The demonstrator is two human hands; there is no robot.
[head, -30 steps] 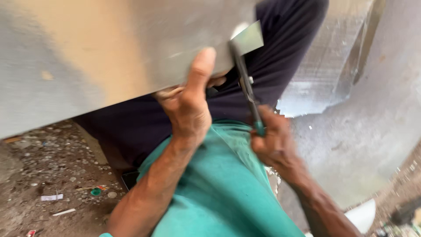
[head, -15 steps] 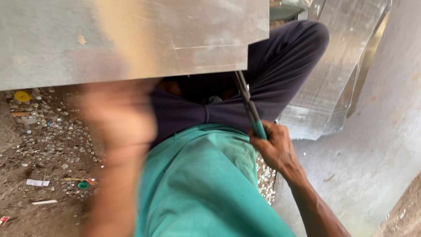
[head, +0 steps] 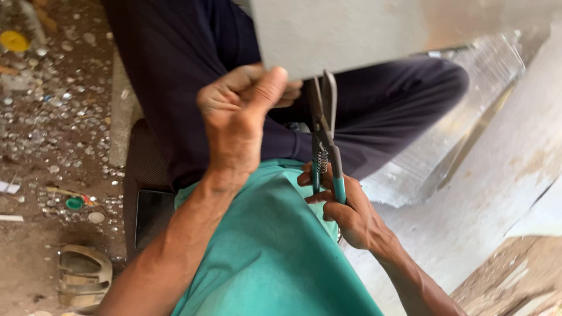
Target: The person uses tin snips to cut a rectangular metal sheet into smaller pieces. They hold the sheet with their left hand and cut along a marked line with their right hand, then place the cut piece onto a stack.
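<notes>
Metal sheet (head: 363, 35) is up at the top of the view, a flat pale grey panel with a dull, slightly smudged face and a straight lower edge, held above the person's lap. The left hand (head: 240, 123) pinches that lower edge near its left corner, thumb pressed on the front face and the fingers curled behind it.

Right below the sheet are the tin snips (head: 324, 137): bare steel blades, slightly parted, with the tips right at the sheet's bottom edge, a coiled spring between the handles and teal rubbery grips. The right hand (head: 345, 210) is wrapped around those grips, fingers closed over them, sitting lower than the sheet and to the right of the left hand.

Under the sheet you've got dark navy trousers (head: 193, 70), soft cloth, with one knee bent out to the right, and closer to the camera a green shirt (head: 263, 251), plain matte fabric.

No real containers in sight. Left of the sheet the floor (head: 52, 105) is rough dirt littered with small pale bits, plus a yellow round lid (head: 14, 41) and a small green cap (head: 74, 203). Lower left there's a worn tan sandal (head: 85, 275). Right of the sheet, another shiny metal panel (head: 468, 117) lies on the ground.
</notes>
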